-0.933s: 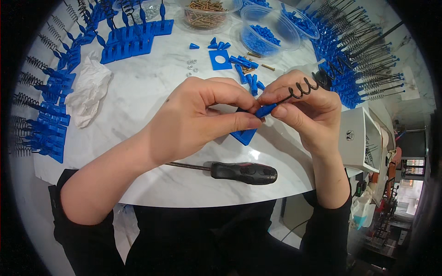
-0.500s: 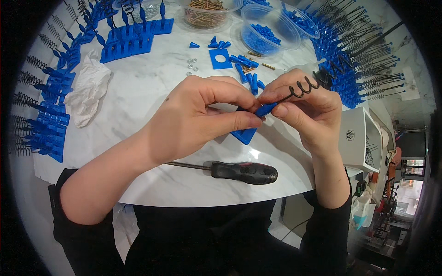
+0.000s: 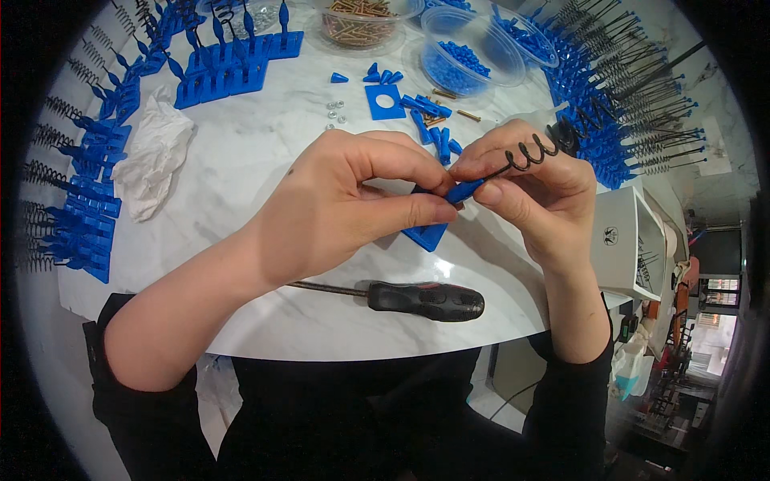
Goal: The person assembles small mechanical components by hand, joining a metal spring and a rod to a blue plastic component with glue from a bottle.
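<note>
Over the middle of the marble-patterned table, my left hand (image 3: 337, 192) pinches a blue plastic part between thumb and fingers. Part of a flat blue plate (image 3: 427, 236) shows below those fingertips; the rest is hidden. From the right, my right hand (image 3: 553, 188) closes thumb and fingers on a tapered blue plastic sleeve (image 3: 463, 191). A black coil spring (image 3: 525, 155) runs from this sleeve up across the right fingers, toward a round black end. The sleeve's tip meets the left fingertips, which hide the join. Nearest the wearer lies a screwdriver (image 3: 425, 301) with a black handle.
Beyond my hands are loose blue sleeves (image 3: 419, 126), brass-coloured screws (image 3: 468, 115), clear nuts (image 3: 331, 115) and a square blue plate with a hole (image 3: 374, 105). Clear tubs (image 3: 513, 78) stand behind. Blue spring assemblies (image 3: 220, 84) line both sides. Crumpled tissue (image 3: 152, 164) lies left, a white box (image 3: 613, 240) right.
</note>
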Demonstrator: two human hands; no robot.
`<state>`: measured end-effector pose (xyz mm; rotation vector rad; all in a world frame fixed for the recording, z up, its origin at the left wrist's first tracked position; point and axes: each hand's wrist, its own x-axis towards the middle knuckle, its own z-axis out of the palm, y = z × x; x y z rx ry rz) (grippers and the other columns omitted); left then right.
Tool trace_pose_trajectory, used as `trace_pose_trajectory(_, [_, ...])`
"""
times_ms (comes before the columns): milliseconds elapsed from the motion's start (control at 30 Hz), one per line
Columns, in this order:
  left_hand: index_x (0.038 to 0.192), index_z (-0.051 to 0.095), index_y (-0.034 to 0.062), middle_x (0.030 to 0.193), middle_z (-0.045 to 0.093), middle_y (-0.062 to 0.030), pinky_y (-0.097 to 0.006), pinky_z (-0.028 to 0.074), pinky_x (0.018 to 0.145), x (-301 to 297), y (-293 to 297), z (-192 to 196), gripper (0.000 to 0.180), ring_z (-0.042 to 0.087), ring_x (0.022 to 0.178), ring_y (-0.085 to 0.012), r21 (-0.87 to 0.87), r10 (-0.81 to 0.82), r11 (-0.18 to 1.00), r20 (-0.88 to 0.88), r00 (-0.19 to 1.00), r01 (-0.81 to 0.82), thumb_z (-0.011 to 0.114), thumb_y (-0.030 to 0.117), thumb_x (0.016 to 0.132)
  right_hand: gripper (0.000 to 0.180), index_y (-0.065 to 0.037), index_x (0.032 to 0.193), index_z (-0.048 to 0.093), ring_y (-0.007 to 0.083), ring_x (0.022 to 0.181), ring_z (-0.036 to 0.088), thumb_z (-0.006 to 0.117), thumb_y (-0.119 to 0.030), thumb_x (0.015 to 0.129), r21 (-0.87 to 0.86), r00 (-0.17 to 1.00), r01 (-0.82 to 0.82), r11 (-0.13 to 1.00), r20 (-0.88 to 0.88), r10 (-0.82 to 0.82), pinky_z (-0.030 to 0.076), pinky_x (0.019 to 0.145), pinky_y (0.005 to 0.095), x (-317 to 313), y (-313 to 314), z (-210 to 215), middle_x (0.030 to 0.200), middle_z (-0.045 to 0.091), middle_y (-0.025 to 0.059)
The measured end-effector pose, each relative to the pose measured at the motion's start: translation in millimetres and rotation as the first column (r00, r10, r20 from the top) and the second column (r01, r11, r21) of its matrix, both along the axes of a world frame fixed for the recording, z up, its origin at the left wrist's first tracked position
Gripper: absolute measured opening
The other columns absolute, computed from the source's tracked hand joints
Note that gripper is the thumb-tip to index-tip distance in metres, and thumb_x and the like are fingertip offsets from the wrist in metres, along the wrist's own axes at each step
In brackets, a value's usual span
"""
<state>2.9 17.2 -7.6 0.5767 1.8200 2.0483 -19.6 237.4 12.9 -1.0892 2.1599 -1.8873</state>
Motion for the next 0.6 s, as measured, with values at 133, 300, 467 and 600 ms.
trace_pose_trajectory(133, [0.099, 0.069, -0.0044, 0.104, 0.062, -0.0094, -0.024, 0.054, 0.078, 0.0, -0.1, -0.5, 0.018, 0.063, 0.091, -0.0137, -0.001, 0.005, 1.000, -0.018, 1.000, -0.005, 0.069, -0.002, 0.081, 0.017, 0.003, 0.096, 0.071, 0.0180, 0.092, 0.064, 0.072, 0.003, 0.079, -0.003, 1.000, -0.011, 1.000, -0.005, 0.011, 0.051, 0.082, 0.0280, -0.9, -0.1, -0.5, 0.096, 0.067, 0.0121])
trace_pose_trajectory(300, [0.099, 0.069, -0.0044, 0.103, 0.062, -0.0097, -0.025, 0.054, 0.079, 0.8, -0.1, -0.1, 0.018, 0.063, 0.091, -0.0141, 0.017, 0.004, 1.000, -0.001, 1.000, -0.004, 0.069, -0.002, 0.081, 0.017, 0.003, 0.096, 0.071, 0.0180, 0.092, 0.064, 0.072, 0.003, 0.079, 0.006, 1.000, -0.008, 1.000, 0.001, 0.008, 0.051, 0.082, 0.0280, -0.7, -0.5, 0.6, 0.097, 0.067, 0.0124])
trace_pose_trajectory(467, [0.100, 0.069, -0.0046, 0.102, 0.063, -0.0097, -0.025, 0.054, 0.078, -0.4, 0.2, -1.0, 0.019, 0.063, 0.091, -0.0141, 0.019, 0.004, 1.000, -0.035, 0.999, -0.004, 0.069, -0.003, 0.080, 0.017, 0.003, 0.096, 0.071, 0.0181, 0.093, 0.064, 0.072, 0.004, 0.079, -0.004, 1.000, -0.009, 1.000, 0.006, 0.009, 0.051, 0.083, 0.0283, -0.2, -0.3, 0.6, 0.098, 0.067, 0.0127])
trace_pose_trajectory(600, [0.100, 0.069, -0.0045, 0.102, 0.063, -0.0095, -0.024, 0.054, 0.078, -0.2, 0.2, -2.2, 0.019, 0.063, 0.091, -0.0139, 0.018, 0.013, 1.000, -0.040, 0.999, -0.012, 0.069, -0.004, 0.080, 0.017, 0.003, 0.096, 0.070, 0.0184, 0.093, 0.064, 0.072, 0.004, 0.079, 0.002, 1.000, -0.008, 1.000, -0.010, 0.008, 0.050, 0.083, 0.0285, -0.5, -0.4, -0.5, 0.098, 0.067, 0.0127])
